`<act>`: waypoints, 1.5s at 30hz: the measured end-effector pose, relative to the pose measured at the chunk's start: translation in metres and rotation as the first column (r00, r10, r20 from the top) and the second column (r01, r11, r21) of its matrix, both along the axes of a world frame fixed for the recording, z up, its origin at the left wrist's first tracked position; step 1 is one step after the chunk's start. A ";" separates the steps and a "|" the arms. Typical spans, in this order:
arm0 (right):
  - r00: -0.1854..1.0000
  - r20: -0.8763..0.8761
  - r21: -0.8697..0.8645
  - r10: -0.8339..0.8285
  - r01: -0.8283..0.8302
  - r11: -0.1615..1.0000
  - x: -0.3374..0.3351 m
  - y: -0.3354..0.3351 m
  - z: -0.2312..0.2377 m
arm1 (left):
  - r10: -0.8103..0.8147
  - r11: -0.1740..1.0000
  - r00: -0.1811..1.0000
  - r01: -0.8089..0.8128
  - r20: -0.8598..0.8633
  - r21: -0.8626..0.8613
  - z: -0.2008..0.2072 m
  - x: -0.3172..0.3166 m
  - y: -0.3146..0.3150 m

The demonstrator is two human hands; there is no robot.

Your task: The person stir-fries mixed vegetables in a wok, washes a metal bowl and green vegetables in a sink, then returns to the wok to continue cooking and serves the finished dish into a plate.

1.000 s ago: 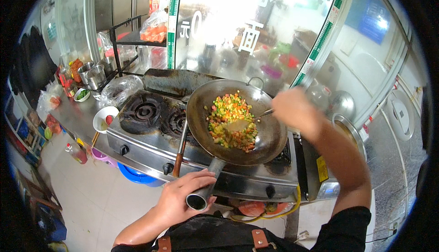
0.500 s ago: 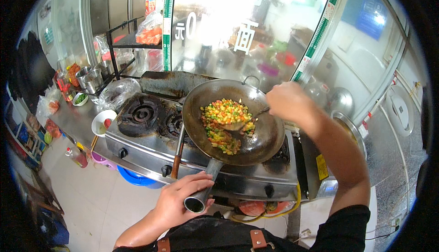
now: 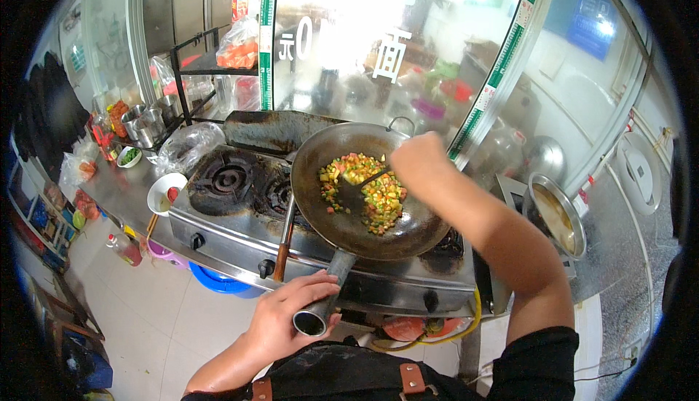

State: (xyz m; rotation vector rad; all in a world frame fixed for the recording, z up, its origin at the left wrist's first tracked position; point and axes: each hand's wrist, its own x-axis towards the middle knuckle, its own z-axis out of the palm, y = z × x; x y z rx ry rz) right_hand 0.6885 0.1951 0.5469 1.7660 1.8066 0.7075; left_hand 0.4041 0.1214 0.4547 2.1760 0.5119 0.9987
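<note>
A large dark wok (image 3: 313,212) sits tilted over the right part of the gas stove. My left hand (image 3: 290,310) is wrapped round its hollow metal handle (image 3: 340,268). Diced vegetables in yellow, green and orange (image 3: 382,201) lie in the bowl of the wok. Above the wok's right side, my right hand (image 3: 421,161) is closed on a stirring utensil with a thin dark shaft (image 3: 377,176). The utensil's head is among the dice, and I cannot tell whether it is a spatula or a ladle.
A wooden-handled tool (image 3: 282,255) leans beside the wok. On the left stand blackened burners (image 3: 229,177), a white bowl (image 3: 166,191), a dish of chopped greens (image 3: 129,157) and metal pots (image 3: 145,126). A metal basin of liquid (image 3: 555,215) is at right; glass panels (image 3: 342,66) rise behind.
My right hand has moved left and slightly down, bringing the utensil with it. The dice have shifted from the wok's near middle toward its right. My left hand has hardly moved.
</note>
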 end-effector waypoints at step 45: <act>0.916 -0.357 0.190 -0.181 0.261 0.946 0.118 -0.128 -0.006 | -0.018 1.000 1.000 0.018 -0.003 -0.007 0.002 -0.001 0.004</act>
